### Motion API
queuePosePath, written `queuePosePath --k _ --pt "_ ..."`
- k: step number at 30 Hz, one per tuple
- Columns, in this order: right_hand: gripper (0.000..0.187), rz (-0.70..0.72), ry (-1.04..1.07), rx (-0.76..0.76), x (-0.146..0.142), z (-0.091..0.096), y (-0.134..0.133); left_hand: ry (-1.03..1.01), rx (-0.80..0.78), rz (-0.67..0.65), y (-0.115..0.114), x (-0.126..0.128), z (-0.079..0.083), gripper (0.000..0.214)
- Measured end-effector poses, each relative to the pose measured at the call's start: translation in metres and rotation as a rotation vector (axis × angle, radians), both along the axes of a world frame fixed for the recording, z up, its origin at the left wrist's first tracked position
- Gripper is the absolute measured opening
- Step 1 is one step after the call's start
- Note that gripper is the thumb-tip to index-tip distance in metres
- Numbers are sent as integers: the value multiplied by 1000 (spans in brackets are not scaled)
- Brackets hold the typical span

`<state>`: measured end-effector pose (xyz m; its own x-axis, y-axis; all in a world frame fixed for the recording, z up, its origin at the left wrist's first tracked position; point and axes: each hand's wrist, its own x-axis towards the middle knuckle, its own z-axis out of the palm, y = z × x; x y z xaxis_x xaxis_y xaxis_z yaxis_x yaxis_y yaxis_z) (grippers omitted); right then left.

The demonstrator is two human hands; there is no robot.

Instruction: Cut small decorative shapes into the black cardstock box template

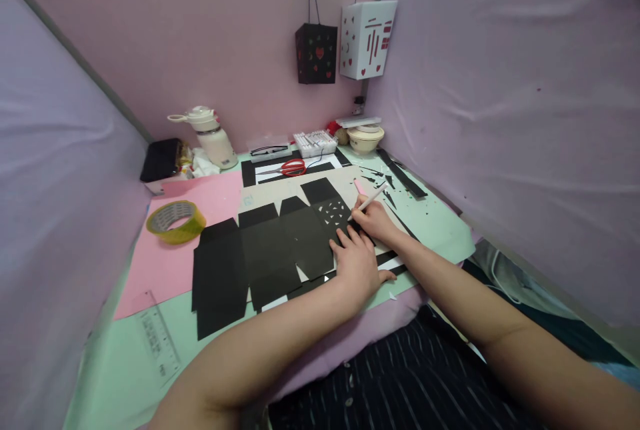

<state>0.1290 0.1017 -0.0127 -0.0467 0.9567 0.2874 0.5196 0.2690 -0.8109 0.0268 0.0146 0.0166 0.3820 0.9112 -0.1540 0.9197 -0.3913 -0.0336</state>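
Observation:
A black card net (273,247) with flaps and fold lines lies flat across a pale board (260,198). Its right panel has several small cut-outs (334,213) through which the light board shows. My right hand (374,218) grips a slim white pen-shaped cutter (373,199), its tip down beside these openings. The very tip is too small to make out. Below them, my left hand (356,263) presses on the card's lower right, fingers spread and holding nothing. Black strips and white paper show under the card's near edge.
Red-handled scissors (293,167), a marker box (316,143) and a lidded bowl (366,141) stand behind. Black scraps (389,199) lie at right. Yellow tape (176,222) rests on pink paper (220,191); a clear ruler (159,340) is near left. Two paper lanterns (369,40) hang above.

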Motion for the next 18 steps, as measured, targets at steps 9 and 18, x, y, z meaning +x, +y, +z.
queuePosePath --k 9,18 --pt "6 -5 52 -2 0 1 -1 3 6 2 0 0 1 107" --pt "6 37 62 -39 0 2 -2 -2 -6 4 0 0 0 108"
